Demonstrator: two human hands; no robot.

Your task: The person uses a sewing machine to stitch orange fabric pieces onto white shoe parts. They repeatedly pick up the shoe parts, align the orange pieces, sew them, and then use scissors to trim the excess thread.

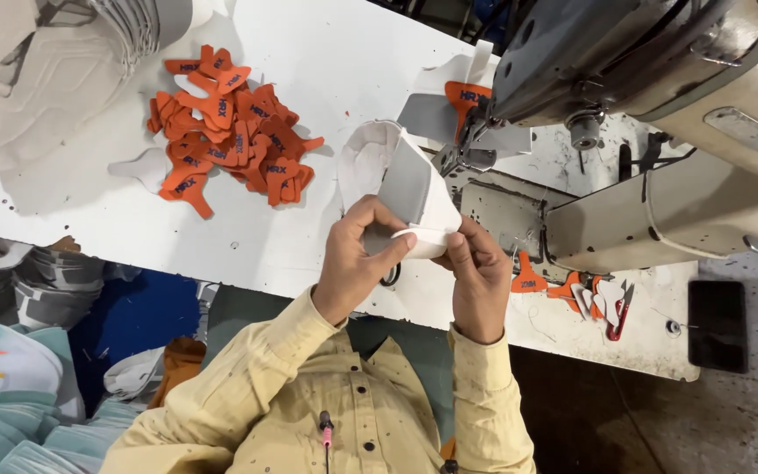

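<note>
Both my hands hold one grey-and-white shoe upper piece (405, 189) just above the front edge of the white work table (344, 61). My left hand (357, 259) pinches its lower white edge with thumb and fingers. My right hand (477, 276) grips the same edge from the right. The piece curves up toward the sewing machine (642, 105), where an orange tab (465, 95) sits by the needle area.
A heap of several orange tabs (230, 132) lies on the table's left part. Stacked white uppers (37, 70) sit at far left. Loose orange and white tabs with red snips (618, 312) lie at right. A black phone (718, 325) rests on the corner. Teal-and-grey uppers (10, 395) are piled below left.
</note>
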